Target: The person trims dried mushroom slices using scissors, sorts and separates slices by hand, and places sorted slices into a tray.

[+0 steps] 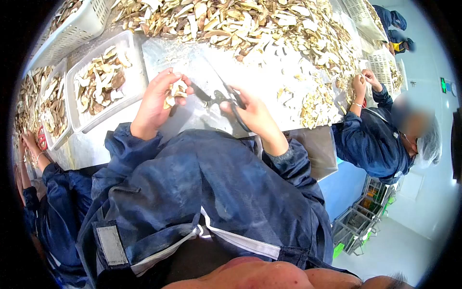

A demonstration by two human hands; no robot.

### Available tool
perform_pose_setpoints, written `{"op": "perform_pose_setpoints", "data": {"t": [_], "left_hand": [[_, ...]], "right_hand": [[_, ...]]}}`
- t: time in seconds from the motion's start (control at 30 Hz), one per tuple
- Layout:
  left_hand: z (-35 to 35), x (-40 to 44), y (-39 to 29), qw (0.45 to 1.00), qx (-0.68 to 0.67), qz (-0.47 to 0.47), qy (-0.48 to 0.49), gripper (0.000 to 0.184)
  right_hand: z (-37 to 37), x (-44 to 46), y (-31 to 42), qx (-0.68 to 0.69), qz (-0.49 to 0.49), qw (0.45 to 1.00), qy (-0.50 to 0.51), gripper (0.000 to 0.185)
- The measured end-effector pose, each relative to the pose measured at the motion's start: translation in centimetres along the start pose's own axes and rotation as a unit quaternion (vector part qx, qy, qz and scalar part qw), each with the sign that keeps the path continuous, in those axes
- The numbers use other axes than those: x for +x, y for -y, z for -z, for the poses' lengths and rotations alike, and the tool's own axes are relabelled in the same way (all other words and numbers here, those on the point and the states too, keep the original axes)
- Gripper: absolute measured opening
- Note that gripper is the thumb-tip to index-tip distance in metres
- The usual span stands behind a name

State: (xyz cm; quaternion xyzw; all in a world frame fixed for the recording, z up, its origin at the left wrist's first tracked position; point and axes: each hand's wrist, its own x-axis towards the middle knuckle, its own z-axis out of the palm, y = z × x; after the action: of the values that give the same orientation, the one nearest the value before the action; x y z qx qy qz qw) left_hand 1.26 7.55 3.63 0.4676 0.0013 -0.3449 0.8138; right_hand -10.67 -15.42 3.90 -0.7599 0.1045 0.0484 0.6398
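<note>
At mid-frame, your left grip (156, 94) is closed on pale slices (176, 90); your right grip (255, 113), right of it, clasps scissors (235, 98) (blades pointing upper left) over the tabletop (185, 118).

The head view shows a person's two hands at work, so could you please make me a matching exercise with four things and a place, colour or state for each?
Things:
1. Left hand
2. Scissors
3. Translucent tray
4. Wall sign

Places, colours or states:
A. Green, near the picture's right edge
B. Held in the right hand
C. Gripping pale pieces
D. Beside the hands, with cut slices lying in it

Right pairs: 1-C, 2-B, 3-D, 4-A
</note>
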Motion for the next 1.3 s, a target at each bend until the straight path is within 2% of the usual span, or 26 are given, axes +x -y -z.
{"op": "perform_pose_setpoints", "data": {"t": [0.1, 0.33, 0.43, 0.53, 0.63, 0.83, 0.93, 1.1, 1.17, 1.23, 1.3], "left_hand": [[-0.7, 0.5, 0.8, 1.0, 0.01, 0.009, 0.006, 0.017], [-1.9, 0.5, 1.9, 0.999, 0.03, 0.023, 0.029, 0.012], [-2.1, 0.2, 2.0, 0.997, 0.065, 0.02, 0.029, 0.011], [-2.2, 0.1, 2.0, 0.998, 0.054, 0.02, 0.027, 0.011], [-2.3, 0.1, 1.9, 0.998, 0.049, 0.027, 0.028, 0.011], [-1.7, 0.5, 2.5, 0.996, 0.054, 0.048, 0.045, 0.012], [-1.8, 0.4, 2.4, 0.996, 0.051, 0.057, 0.033, 0.013], [-0.5, 0.3, 2.6, 0.996, 0.012, 0.082, 0.035, 0.016], [-0.4, -0.5, 1.2, 0.995, 0.0, 0.087, 0.039, 0.015], [0.3, -1.3, 0.2, 0.995, -0.026, 0.085, 0.039, 0.013], [1.0, -1.9, -0.6, 0.994, -0.056, 0.083, 0.043, 0.013]], "right_hand": [[0.3, -1.4, 0.6, 0.012, -0.04, 0.999, 0.012, 0.054], [-0.5, -1.6, 1.9, -0.057, -0.023, 0.997, 0.046, 0.057], [-0.9, -1.1, 2.4, -0.069, -0.04, 0.993, 0.088, 0.049], [-1.3, -0.9, 2.1, -0.049, -0.057, 0.994, 0.084, 0.045], [-1.4, -1.4, 3.1, -0.088, -0.055, 0.991, 0.079, 0.041], [-1.6, -2.0, 3.8, -0.203, -0.025, 0.977, 0.055, 0.04], [-1.6, -2.0, 3.5, -0.169, -0.04, 0.983, 0.056, 0.041], [-1.8, -1.8, 3.3, -0.221, -0.05, 0.974, 0.026, 0.041], [-1.7, -1.5, 1.9, -0.233, 0.01, 0.972, -0.033, 0.042], [-1.8, -1.4, 3.6, -0.327, -0.075, 0.941, -0.037, 0.043], [-1.8, -1.6, 2.2, -0.327, -0.008, 0.942, -0.075, 0.044]]}}
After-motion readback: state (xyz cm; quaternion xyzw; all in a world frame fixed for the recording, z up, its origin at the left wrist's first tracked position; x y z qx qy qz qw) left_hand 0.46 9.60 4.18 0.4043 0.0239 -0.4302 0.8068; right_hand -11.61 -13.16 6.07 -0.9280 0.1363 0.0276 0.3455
